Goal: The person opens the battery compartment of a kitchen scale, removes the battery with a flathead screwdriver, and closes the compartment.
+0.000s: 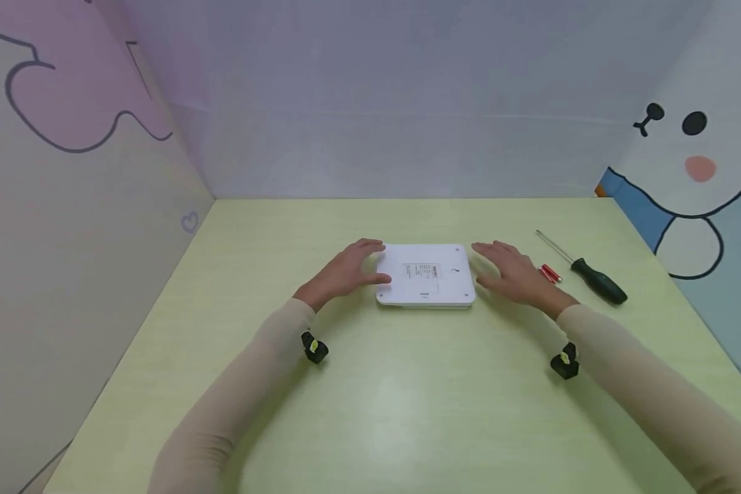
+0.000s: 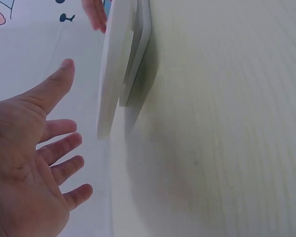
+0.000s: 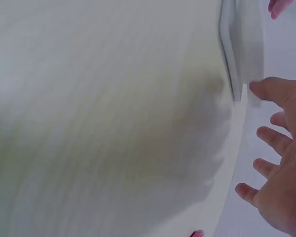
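A flat white device point(image 1: 425, 291), shaped like a kitchen scale, lies underside up on the table, with a printed label, a small cover outline and corner screws on top. From the side, in the left wrist view, the device point(image 2: 116, 64) shows a thicker slab above a thinner plate. My left hand point(image 1: 350, 269) is at its left edge, thumb and fingers spread and straight, the thumb overlapping the edge in the head view. On the opposite side my right hand point(image 1: 511, 273) reaches toward the right edge with fingers apart, close beside it. Neither hand grips anything.
Right of my right hand lie small red-and-white battery-like cylinders point(image 1: 550, 274), partly behind the wrist. Beyond them rests a screwdriver point(image 1: 599, 282) with a dark handle, its tip pointing back left. Printed panels point(image 1: 407, 103) enclose the pale green table point(image 1: 383, 412) behind and at both sides.
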Demonstrator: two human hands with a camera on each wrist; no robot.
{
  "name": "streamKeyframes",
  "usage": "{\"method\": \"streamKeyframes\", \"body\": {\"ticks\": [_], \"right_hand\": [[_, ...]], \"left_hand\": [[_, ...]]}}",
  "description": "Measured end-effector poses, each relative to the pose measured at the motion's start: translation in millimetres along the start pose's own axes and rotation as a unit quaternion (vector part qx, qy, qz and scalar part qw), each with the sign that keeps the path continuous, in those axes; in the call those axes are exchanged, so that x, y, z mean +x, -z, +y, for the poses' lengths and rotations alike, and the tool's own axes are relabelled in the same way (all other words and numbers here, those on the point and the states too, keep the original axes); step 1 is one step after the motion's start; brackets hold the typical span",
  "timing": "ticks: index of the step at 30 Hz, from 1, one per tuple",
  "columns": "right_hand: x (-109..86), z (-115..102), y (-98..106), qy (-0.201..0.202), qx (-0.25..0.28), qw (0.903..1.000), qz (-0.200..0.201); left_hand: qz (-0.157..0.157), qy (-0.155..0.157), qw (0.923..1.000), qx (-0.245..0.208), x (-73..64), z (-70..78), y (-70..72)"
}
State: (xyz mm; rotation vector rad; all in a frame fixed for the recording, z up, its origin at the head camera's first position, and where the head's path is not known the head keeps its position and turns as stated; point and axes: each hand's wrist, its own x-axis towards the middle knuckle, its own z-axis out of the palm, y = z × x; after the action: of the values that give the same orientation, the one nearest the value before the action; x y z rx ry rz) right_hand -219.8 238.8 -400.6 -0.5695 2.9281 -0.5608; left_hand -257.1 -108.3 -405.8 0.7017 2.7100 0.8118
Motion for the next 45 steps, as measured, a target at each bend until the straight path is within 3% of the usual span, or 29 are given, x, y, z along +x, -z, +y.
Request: {"method": "streamKeyframes", "body": {"ticks": [5,8,13,21,34,45], "right_hand": [[-4.9,5,-4,-0.021,0.011,0.9994,-0.026],[-5.8,8,-9,-0.018,0.011,0.9994,-0.026],[-5.8,9,-15,0.003,0.02,0.9998,-0.01],[-6.6,11,-20,0.027,0.026,0.9992,0.016],[-9.9,14,-12,0.043,0.021,0.9988,0.008],[-10.5,18,-3,0.052,0.068,0.9963,0.008]], "left_hand": [[-0.029,0.014,0.9988,-0.037,-8.4,-17.6,7.6],[-0.041,0.012,0.9986,-0.03,-9.8,-23.3,5.7],[-0.026,0.007,0.9995,-0.014,-8.4,-21.8,-1.6],[0.002,0.028,0.9992,-0.029,-9.0,-15.3,-3.2],[0.012,0.027,0.9937,-0.108,-9.9,-19.9,-2.8],[0.018,0.017,0.9897,-0.141,-8.1,-23.0,-1.2]]}}
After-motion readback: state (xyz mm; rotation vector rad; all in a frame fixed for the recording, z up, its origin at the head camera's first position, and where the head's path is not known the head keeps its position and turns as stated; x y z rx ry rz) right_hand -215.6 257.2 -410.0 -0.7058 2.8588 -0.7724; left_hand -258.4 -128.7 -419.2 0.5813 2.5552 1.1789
